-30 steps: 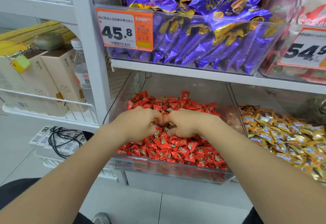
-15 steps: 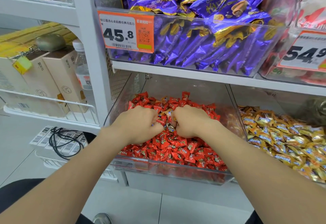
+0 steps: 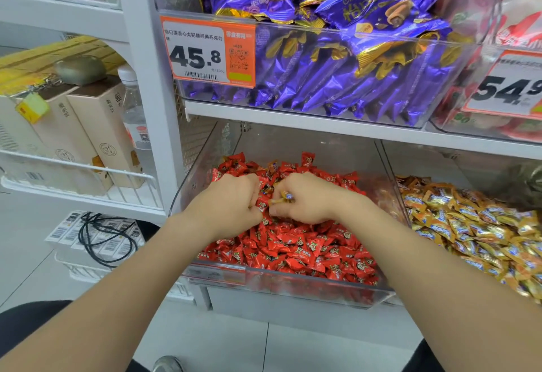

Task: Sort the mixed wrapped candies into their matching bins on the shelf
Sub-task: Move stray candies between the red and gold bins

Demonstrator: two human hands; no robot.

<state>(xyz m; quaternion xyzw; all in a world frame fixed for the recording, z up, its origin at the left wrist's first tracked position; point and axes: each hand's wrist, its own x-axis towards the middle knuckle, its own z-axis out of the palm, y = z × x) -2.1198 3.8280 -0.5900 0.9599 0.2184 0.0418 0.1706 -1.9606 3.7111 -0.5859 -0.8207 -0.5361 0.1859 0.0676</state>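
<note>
we are pinching a gold candy (image 3: 282, 197) in our right hand (image 3: 305, 198), its bin (image 3: 434, 166) lying just rightward, left hand (image 3: 231, 201) curling among red candies (image 3: 308, 248).

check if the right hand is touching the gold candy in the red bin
Touching: the head view shows the right hand pinching the gold candy in its curled fingers, just above the red candies.

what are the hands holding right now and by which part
The right hand pinches a gold-and-blue wrapped candy by one end. The left hand curls into the red wrapped candies; any hold is hidden.
</note>
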